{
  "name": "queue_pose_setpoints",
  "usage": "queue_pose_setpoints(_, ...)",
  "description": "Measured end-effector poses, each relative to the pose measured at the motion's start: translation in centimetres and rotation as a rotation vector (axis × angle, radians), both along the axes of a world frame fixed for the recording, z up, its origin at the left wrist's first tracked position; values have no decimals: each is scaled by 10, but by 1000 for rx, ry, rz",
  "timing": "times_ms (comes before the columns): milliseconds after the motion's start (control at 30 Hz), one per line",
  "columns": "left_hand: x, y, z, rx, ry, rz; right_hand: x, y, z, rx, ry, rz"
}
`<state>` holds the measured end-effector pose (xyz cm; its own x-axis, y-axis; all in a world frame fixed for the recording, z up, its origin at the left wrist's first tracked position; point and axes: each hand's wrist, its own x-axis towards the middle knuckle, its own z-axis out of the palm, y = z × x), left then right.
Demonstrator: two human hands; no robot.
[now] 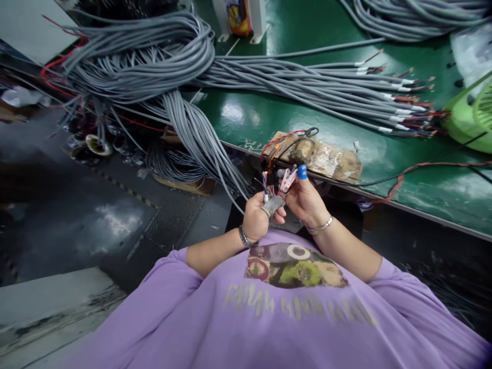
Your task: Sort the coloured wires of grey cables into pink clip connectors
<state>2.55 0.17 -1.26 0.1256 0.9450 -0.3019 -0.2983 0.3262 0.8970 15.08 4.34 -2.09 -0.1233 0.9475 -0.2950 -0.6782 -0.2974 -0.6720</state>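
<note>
My left hand (256, 218) is closed around the end of a grey cable, with thin coloured wires (265, 185) fanning out above the fingers. Its thumb wears a worn grey wrap (273, 205). Close beside it, my right hand (305, 202) pinches a small pink clip-like piece (288, 180) at the wire ends; a blue finger cover (302, 171) is on one digit. Whether the wires sit inside the pink piece is too small to tell. Just beyond both hands, a stained wooden block (326, 160) lies at the table edge with a red and a black lead.
A thick bundle of grey cables (142, 56) lies across the green table (234, 115), its stripped ends at the right. Some cables hang over the front edge towards the floor. A green fan (471, 115) stands at the right. A brown cord (400, 179) runs along the front edge.
</note>
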Motion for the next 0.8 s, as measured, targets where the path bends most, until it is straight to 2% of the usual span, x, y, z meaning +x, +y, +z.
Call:
queue_pose_setpoints(200, -8, -7, 2, 22, 12, -6, 5, -1, -1, -44, 2, 34)
queue_pose_setpoints(433, -11, -1, 5, 117, 13, 79, 8, -2, 9, -29, -33, 111)
queue_pose_setpoints(567, -9, 5, 5, 208, 77, 95, 7, -4, 7, 1, -79, 20)
queue_pose_setpoints(733, -9, 8, 5, 355, 212, 74, 5, -8, -9, 138, -329, -242)
queue_pose_setpoints(800, -9, 9, 3, 422, 261, 59, 3, -7, -12, 148, -368, -244)
